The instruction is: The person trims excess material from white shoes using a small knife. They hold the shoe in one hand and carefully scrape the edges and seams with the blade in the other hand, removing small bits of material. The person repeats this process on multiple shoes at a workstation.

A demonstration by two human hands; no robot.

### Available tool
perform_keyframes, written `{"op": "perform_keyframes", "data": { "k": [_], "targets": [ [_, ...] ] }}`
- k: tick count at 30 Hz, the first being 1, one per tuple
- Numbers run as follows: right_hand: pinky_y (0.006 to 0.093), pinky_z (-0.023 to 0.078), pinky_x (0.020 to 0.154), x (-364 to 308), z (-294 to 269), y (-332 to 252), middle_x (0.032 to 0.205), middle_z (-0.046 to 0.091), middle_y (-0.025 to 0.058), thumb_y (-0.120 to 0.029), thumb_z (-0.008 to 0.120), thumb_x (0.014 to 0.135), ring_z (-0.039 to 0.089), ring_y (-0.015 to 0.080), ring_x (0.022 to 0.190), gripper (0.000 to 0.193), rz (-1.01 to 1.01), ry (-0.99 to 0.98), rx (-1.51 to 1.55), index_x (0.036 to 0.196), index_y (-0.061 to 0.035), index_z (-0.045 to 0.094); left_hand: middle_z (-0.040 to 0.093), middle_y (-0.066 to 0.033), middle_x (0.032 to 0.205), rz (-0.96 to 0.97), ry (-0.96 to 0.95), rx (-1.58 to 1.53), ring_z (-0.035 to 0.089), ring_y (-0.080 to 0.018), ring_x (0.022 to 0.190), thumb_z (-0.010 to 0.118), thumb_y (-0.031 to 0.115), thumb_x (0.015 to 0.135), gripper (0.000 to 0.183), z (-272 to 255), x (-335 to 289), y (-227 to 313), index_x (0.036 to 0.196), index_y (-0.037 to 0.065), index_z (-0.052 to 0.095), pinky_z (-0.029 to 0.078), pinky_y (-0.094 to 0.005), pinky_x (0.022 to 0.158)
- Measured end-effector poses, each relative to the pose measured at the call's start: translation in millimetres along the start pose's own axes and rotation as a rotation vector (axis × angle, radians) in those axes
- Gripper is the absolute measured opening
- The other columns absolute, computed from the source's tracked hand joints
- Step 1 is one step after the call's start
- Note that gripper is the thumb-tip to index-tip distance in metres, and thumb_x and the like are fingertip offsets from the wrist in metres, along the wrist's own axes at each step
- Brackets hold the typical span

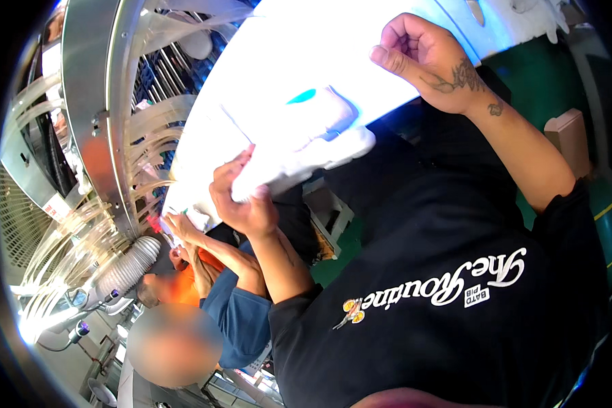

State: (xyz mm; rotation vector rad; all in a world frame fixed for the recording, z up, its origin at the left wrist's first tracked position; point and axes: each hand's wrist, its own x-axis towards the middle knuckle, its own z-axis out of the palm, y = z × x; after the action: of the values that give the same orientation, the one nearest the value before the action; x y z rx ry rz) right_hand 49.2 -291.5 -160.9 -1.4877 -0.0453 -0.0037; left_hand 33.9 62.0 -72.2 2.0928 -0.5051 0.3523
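Note:
My left hand point(245, 197) is closed, thumb against fingers, on the near end of a white, soft-looking fabric piece point(350, 148). It stretches to the right along the table's edge; glare hides whether it is a glove or a sock. Over the right part of the brightly lit white table point(251, 54) my right hand point(421, 58) is raised. Its fingers curl loosely toward the palm, the thumb lies beside them, and nothing shows in them. Between the hands, another pale item point(326, 109) with a bright blue patch lies on the table, its outline partly washed out.
Beyond the table's left edge stands a machine with a curved metal frame point(95, 102) and many clear tubes point(160, 129). Co-workers in a blue sleeve point(234, 319) and orange clothing point(200, 279) are close on my left. White gloves point(537, 17) hang at the upper right.

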Motion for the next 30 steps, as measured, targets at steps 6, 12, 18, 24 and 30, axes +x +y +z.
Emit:
{"op": "perform_keyframes", "data": {
  "k": [6, 12, 18, 24, 30],
  "targets": [
    [0.0248, 0.052, 0.075, -25.9, 19.2, -24.9, 0.088, 0.062, -0.0025, -0.019, 0.075, 0.103, 0.056, 0.0071, 0.079, 0.018, -0.003, -0.046, -0.125, 0.103, -0.0049, 0.065, 0.069, -0.0178, 0.116, -0.258, 0.104, -0.476, 0.070, -0.0354, 0.118, 0.078, 0.044, 0.100, 0.053, -12.9, -18.0, -65.0, 0.118, -0.002, 0.060, 0.053, -0.0510, 0.108],
    [0.0286, 0.055, 0.079, -32.6, 20.5, -34.1, 0.091, 0.068, 0.0008, -0.018, 0.077, 0.101, 0.062, 0.0112, 0.081, 0.017, 0.038, -0.044, -0.192, 0.103, -0.0045, 0.067, 0.069, -0.0149, 0.121, -0.294, 0.030, -0.503, 0.069, -0.0294, 0.113, 0.078, 0.043, 0.101, 0.051, -20.6, -10.7, -63.9, 0.120, -0.002, 0.061, 0.051, -0.0451, 0.108],
    [0.0399, 0.055, 0.093, -41.5, 58.0, -40.4, 0.112, 0.068, 0.0133, -0.017, 0.082, 0.087, 0.070, 0.0280, 0.103, 0.040, -0.304, -0.029, -0.252, 0.120, -0.0030, 0.064, 0.069, -0.0176, 0.122, -0.117, -0.216, 0.425, 0.066, -0.0305, 0.114, 0.077, 0.016, 0.097, 0.038, -27.4, 20.2, 28.4, 0.128, -0.003, 0.067, 0.051, -0.0385, 0.101],
    [0.0441, 0.054, 0.095, -47.4, 116.2, -53.4, 0.117, 0.061, 0.0152, -0.018, 0.084, 0.081, 0.062, 0.0336, 0.112, 0.053, -0.506, -0.018, -0.489, 0.127, -0.0012, 0.063, 0.061, -0.0261, 0.129, -0.047, -0.293, 0.668, 0.063, -0.0437, 0.117, 0.071, 0.004, 0.097, 0.044, 10.2, 19.8, 88.7, 0.138, -0.004, 0.062, 0.052, -0.0464, 0.102],
    [0.0449, 0.053, 0.087, -56.6, 119.5, -43.7, 0.107, 0.058, 0.0137, -0.011, 0.087, 0.076, 0.061, 0.0356, 0.102, 0.047, -0.477, 0.007, -0.412, 0.116, -0.0012, 0.064, 0.059, -0.0251, 0.129, -0.017, -0.310, 0.769, 0.056, -0.0434, 0.115, 0.071, 0.007, 0.096, 0.049, 28.8, 6.6, 107.3, 0.141, -0.006, 0.059, 0.047, -0.0521, 0.102]
  ]
}}
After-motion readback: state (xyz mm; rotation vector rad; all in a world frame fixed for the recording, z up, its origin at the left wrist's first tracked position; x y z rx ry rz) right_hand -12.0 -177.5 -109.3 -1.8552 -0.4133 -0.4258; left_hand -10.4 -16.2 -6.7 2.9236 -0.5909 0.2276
